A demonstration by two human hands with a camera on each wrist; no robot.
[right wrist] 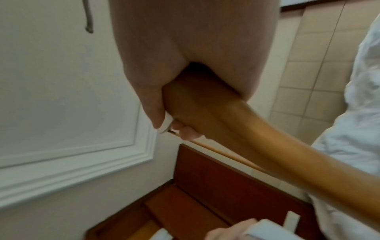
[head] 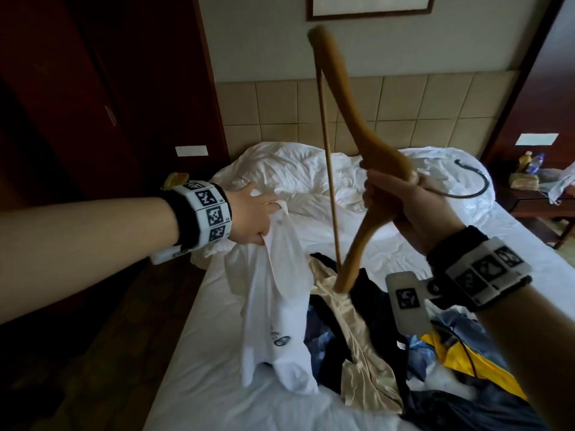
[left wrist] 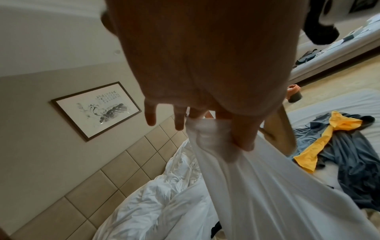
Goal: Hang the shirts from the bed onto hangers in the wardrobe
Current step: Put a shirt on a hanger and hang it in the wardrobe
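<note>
Left hand point(head: 252, 217) pinches a white cotton shirt point(head: 280, 306) above the bed point(head: 193, 384); right hand point(head: 410, 209) fingers wrap a tan wooden hanger point(head: 351, 126).

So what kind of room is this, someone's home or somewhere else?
Most likely a hotel bedroom. A bed with rumpled white bedding stands against a padded headboard, a framed ink painting hangs above it, and a bedside table holds bottles. Dark wooden panelling flanks the bed.
</note>
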